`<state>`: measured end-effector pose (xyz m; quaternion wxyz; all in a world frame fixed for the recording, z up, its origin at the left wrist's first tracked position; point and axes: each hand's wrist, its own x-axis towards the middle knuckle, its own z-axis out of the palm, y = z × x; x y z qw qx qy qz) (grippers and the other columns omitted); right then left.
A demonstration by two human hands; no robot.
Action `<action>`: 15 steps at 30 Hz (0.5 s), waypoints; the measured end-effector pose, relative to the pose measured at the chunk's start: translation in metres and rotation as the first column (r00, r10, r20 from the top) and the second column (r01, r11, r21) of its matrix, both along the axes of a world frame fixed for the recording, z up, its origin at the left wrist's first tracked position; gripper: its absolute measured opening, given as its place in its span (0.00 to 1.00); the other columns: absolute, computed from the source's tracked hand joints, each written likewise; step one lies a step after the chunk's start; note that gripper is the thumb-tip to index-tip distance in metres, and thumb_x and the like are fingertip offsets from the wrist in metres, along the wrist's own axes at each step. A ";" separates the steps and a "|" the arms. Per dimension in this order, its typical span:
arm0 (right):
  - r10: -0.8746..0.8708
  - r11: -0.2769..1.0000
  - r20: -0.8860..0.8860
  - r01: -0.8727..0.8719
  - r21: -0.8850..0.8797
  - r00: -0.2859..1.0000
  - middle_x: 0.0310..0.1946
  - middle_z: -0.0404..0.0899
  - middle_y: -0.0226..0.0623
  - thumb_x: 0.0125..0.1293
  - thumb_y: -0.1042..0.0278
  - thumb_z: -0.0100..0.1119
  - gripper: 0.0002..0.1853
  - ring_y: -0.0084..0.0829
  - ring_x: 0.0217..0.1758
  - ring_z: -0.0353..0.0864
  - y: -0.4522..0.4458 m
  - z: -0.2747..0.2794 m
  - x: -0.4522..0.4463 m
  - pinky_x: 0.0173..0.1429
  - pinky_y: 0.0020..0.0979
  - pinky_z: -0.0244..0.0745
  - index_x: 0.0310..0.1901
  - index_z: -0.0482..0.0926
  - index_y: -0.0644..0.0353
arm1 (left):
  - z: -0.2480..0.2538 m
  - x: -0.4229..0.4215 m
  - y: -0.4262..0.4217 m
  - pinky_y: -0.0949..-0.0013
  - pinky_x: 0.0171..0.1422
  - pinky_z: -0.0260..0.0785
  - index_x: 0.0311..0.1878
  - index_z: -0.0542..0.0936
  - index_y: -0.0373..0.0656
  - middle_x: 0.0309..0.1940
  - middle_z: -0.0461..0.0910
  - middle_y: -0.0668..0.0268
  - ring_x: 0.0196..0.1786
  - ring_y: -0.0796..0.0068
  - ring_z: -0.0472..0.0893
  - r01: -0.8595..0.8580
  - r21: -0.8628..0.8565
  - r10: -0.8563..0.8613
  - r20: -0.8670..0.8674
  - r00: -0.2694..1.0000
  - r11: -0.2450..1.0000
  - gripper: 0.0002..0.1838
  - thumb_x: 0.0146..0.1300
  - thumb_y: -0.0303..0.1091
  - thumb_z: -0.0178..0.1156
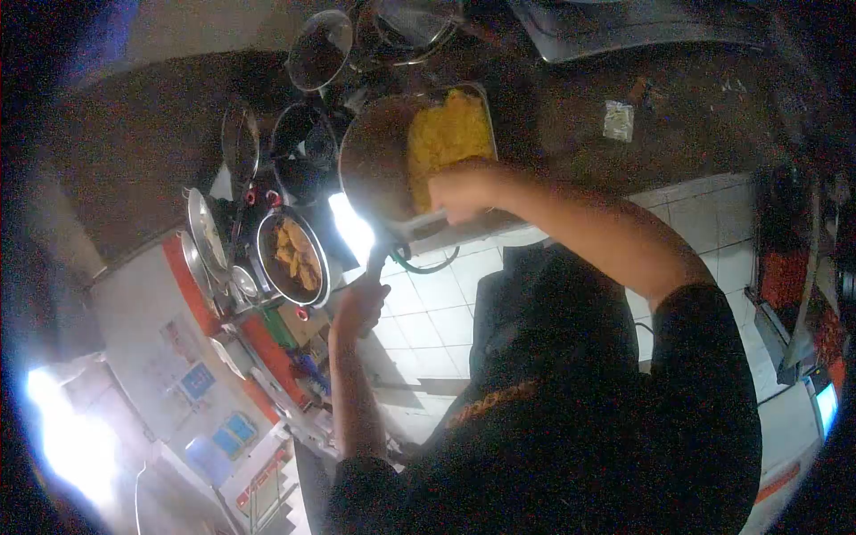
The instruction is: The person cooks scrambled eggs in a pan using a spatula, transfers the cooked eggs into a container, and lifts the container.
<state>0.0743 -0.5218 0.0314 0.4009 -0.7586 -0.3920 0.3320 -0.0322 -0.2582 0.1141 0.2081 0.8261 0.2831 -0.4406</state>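
Note:
A wide vessel point(373, 165) holds yellow food point(450, 129) on its right side. My right hand point(464, 190) is closed over the vessel's near edge, close to the food; what it holds, if anything, cannot be made out. My left hand point(359, 308) is wrapped round a dark handle point(376, 261) just below the vessel. Beside the top of this handle is a glaring white patch point(351, 225), too bright to identify. Left of my left hand sits a round pan point(318, 283) with browned pieces of food point(297, 254) in it.
Several pans stand at the upper left, among them a dark pan point(303, 147) and a glass lid point(319, 52). Plates point(205, 227) stand at the left. A small clear packet point(618, 121) lies on the dark counter point(557, 134). White floor tiles point(437, 303) show below.

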 end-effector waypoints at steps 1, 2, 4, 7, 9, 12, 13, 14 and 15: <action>0.120 0.987 0.153 -0.101 -0.122 0.981 0.23 0.78 0.42 0.49 0.69 0.58 0.07 0.37 0.25 0.76 0.029 -0.055 0.004 0.31 0.39 0.70 0.31 0.80 0.60 | -0.002 0.001 0.001 0.76 0.15 0.59 0.35 0.71 0.47 0.15 0.68 0.73 0.15 0.83 0.67 0.128 0.076 -0.127 -0.021 0.992 0.989 0.06 0.57 0.36 0.56; 0.252 0.950 0.285 -0.180 -0.256 0.925 0.22 0.78 0.40 0.48 0.69 0.59 0.07 0.36 0.24 0.75 0.042 -0.087 0.011 0.30 0.38 0.69 0.30 0.81 0.59 | -0.001 -0.001 0.003 0.76 0.15 0.59 0.35 0.71 0.47 0.15 0.68 0.73 0.15 0.83 0.67 0.133 0.072 -0.133 -0.015 0.991 0.988 0.06 0.57 0.36 0.56; 0.222 0.968 0.242 -0.185 -0.169 0.944 0.22 0.78 0.39 0.47 0.68 0.61 0.08 0.35 0.23 0.75 0.019 -0.075 0.035 0.29 0.38 0.69 0.30 0.81 0.58 | 0.000 -0.002 0.010 0.76 0.14 0.60 0.36 0.71 0.47 0.16 0.70 0.73 0.15 0.82 0.68 -0.326 -0.290 0.320 -0.067 0.945 0.900 0.06 0.58 0.36 0.54; 0.255 0.963 0.156 -0.237 -0.125 0.954 0.21 0.78 0.39 0.45 0.66 0.64 0.10 0.35 0.23 0.74 -0.004 -0.006 0.036 0.28 0.38 0.67 0.31 0.81 0.57 | -0.018 -0.016 0.029 0.76 0.13 0.59 0.37 0.71 0.47 0.17 0.70 0.74 0.15 0.83 0.68 -0.133 -0.274 0.155 0.063 0.986 0.952 0.07 0.59 0.37 0.53; 0.212 0.977 -0.008 -0.212 0.002 0.977 0.20 0.78 0.40 0.46 0.66 0.63 0.10 0.34 0.22 0.74 -0.002 0.003 0.022 0.28 0.38 0.67 0.31 0.81 0.59 | -0.027 -0.024 0.038 0.76 0.13 0.58 0.37 0.71 0.46 0.17 0.69 0.74 0.14 0.83 0.67 -0.152 -0.245 0.170 0.055 0.984 0.958 0.07 0.59 0.38 0.52; -0.018 1.000 0.205 0.022 -0.016 0.979 0.19 0.77 0.41 0.51 0.62 0.58 0.10 0.32 0.21 0.73 -0.010 -0.020 -0.003 0.27 0.38 0.67 0.28 0.80 0.61 | -0.025 -0.019 0.037 0.76 0.11 0.56 0.35 0.70 0.47 0.17 0.68 0.75 0.13 0.84 0.66 -0.227 -0.267 0.238 0.012 0.971 0.937 0.06 0.60 0.38 0.51; -0.055 0.998 0.147 0.055 0.002 0.988 0.20 0.77 0.42 0.52 0.62 0.57 0.11 0.33 0.21 0.74 -0.017 -0.014 -0.004 0.28 0.38 0.67 0.28 0.80 0.61 | -0.017 -0.017 0.027 0.76 0.11 0.56 0.34 0.70 0.48 0.16 0.68 0.76 0.12 0.84 0.65 -0.231 -0.293 0.239 -0.006 0.971 0.928 0.06 0.60 0.38 0.51; -0.092 0.996 0.088 0.090 0.019 0.992 0.20 0.77 0.43 0.53 0.62 0.55 0.11 0.33 0.22 0.74 -0.024 -0.008 -0.005 0.29 0.38 0.68 0.28 0.79 0.62 | -0.012 -0.012 0.017 0.76 0.09 0.54 0.32 0.70 0.49 0.14 0.66 0.76 0.11 0.84 0.63 -0.196 -0.222 0.197 -0.017 0.980 0.955 0.04 0.60 0.37 0.51; -0.128 0.991 0.029 0.127 0.036 0.991 0.21 0.77 0.44 0.55 0.61 0.54 0.12 0.33 0.23 0.74 -0.032 -0.002 -0.006 0.29 0.38 0.68 0.28 0.79 0.62 | -0.008 -0.009 0.013 0.76 0.09 0.54 0.32 0.70 0.49 0.14 0.66 0.76 0.11 0.84 0.63 -0.210 -0.231 0.214 -0.011 0.977 0.950 0.04 0.60 0.37 0.51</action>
